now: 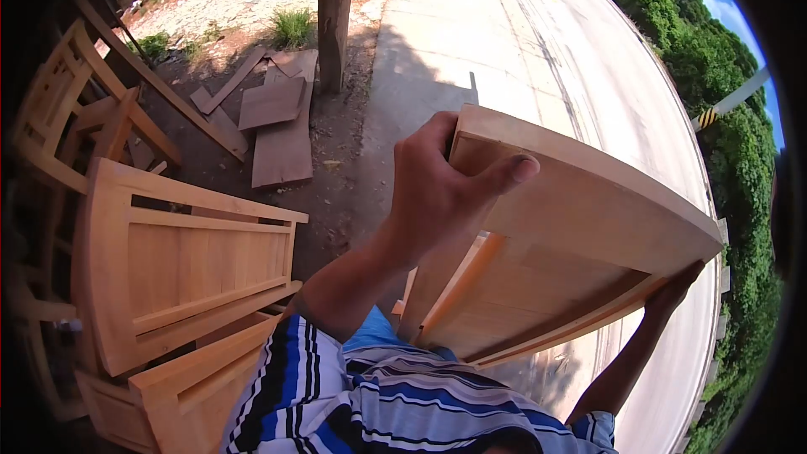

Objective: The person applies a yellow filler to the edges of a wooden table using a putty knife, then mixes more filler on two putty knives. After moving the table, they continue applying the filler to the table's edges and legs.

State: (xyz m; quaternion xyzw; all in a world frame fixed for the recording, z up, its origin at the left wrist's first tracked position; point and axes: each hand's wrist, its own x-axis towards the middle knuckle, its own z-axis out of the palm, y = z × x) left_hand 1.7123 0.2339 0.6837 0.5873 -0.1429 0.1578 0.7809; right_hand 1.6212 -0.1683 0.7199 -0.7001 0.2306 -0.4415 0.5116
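A framed wooden panel (580, 202) with a gently curved upper rail, shaped like a bed headboard, stands tilted in front of my body. My left hand (445, 181) grips its upper left corner, the thumb lying across the near face and the fingers over the far side. At the opposite end my right hand (675, 287) holds the right edge; most of its fingers are hidden behind the wood. The lower part of the panel runs down near my striped shirt (437, 403), and its bottom edge is out of sight.
Another framed wooden panel (210, 265) leans at my left, with a further wooden frame (202, 387) below it. Wooden chair-like frames (63, 109) stand behind. Loose boards (282, 147) lie on the dirt by a wooden post (336, 17). A concrete road (504, 25) runs alongside bushes.
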